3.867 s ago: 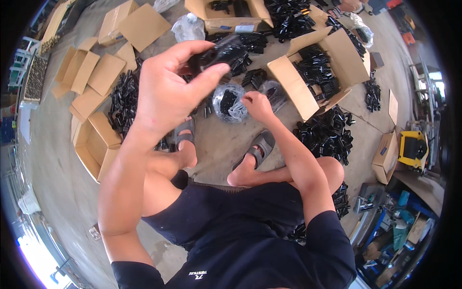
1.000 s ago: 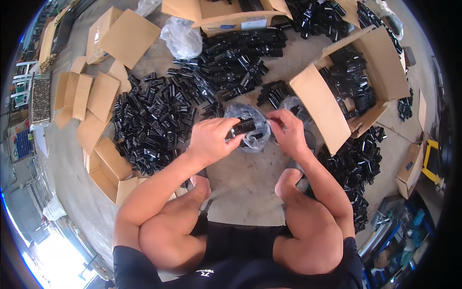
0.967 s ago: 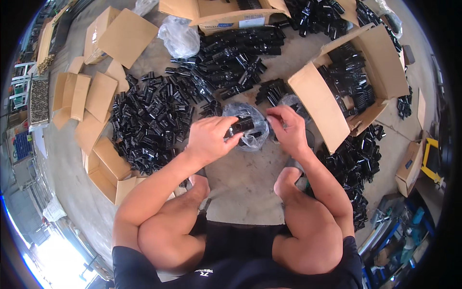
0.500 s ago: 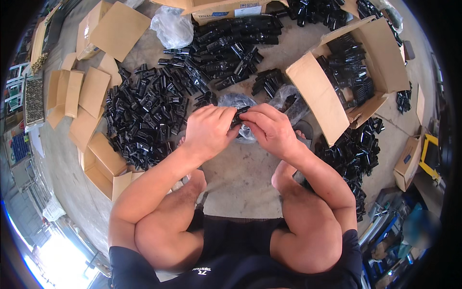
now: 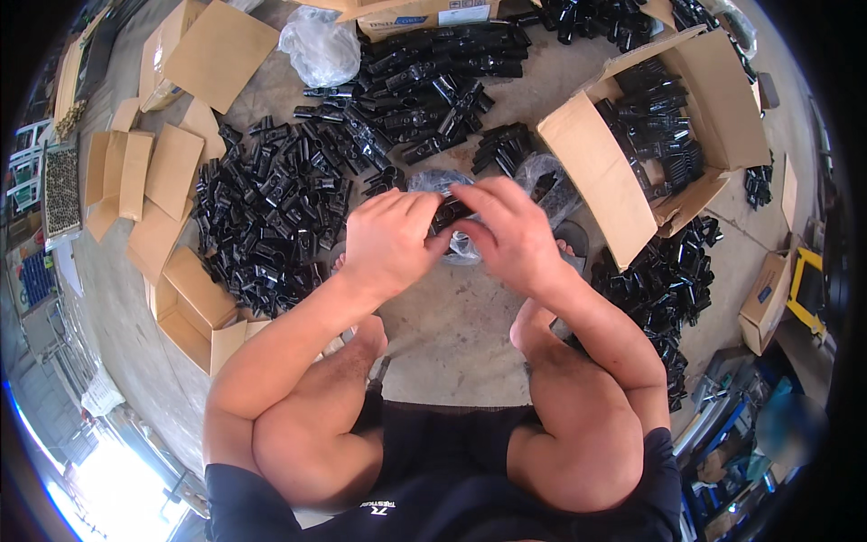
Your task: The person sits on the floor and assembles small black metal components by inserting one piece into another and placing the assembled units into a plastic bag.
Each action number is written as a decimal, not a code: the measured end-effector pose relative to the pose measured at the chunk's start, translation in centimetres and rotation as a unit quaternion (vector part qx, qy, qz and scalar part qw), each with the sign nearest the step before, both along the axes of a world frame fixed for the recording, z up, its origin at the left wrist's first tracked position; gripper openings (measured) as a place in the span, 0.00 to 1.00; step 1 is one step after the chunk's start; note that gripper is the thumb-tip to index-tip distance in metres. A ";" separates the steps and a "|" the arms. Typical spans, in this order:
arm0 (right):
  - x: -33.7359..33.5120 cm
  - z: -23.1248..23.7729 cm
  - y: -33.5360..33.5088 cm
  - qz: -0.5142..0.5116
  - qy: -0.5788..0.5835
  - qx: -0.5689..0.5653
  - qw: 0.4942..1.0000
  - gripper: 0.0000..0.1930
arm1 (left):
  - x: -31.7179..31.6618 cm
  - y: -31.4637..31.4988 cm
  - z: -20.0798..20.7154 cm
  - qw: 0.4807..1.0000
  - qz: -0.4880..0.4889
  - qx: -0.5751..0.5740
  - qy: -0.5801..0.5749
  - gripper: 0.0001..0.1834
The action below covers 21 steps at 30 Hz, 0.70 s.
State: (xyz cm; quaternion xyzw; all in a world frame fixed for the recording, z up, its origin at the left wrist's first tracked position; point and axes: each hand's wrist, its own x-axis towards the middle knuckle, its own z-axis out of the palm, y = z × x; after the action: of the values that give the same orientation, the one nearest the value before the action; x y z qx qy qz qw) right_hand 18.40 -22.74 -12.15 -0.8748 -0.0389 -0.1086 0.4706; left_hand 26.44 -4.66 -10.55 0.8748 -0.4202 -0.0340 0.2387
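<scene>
Black tubular fitting [image 5: 447, 213] is clamped between left hand [image 5: 390, 242] and right hand [image 5: 517, 237], above a clear plastic bag [image 5: 432, 179], not yet set down; many loose pieces remain piled far left [image 5: 271, 203].

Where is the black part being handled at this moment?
In the head view, the black part is just above centre, between the left hand and right hand, with a clear plastic bag behind it.
</scene>
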 end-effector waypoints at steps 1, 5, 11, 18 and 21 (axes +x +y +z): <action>-0.1 0.3 -0.6 -0.017 0.040 0.035 0.998 0.22 | 0.0 0.0 0.2 0.999 0.013 -0.025 0.029 0.19; -0.4 -1.2 -2.4 0.004 0.170 0.358 0.918 0.26 | -0.1 0.1 0.5 0.979 0.041 -0.123 0.157 0.20; -0.8 -1.1 -2.1 0.054 0.195 0.536 0.820 0.23 | -0.3 -0.2 1.4 0.918 0.060 -0.166 0.354 0.19; -0.7 -0.8 -1.6 0.013 0.149 0.529 0.835 0.21 | -0.6 -0.9 1.4 0.907 0.050 -0.268 0.321 0.17; -0.8 -0.3 -1.5 0.007 0.172 0.531 0.830 0.21 | -0.5 -0.7 0.7 0.908 0.058 -0.258 0.324 0.17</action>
State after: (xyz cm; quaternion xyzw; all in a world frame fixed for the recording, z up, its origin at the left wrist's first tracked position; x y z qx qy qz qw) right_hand 17.57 -24.27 -12.47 -0.4943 0.1001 0.0427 0.8624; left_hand 25.90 -5.31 -9.85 0.7464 -0.2625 -0.1921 0.5806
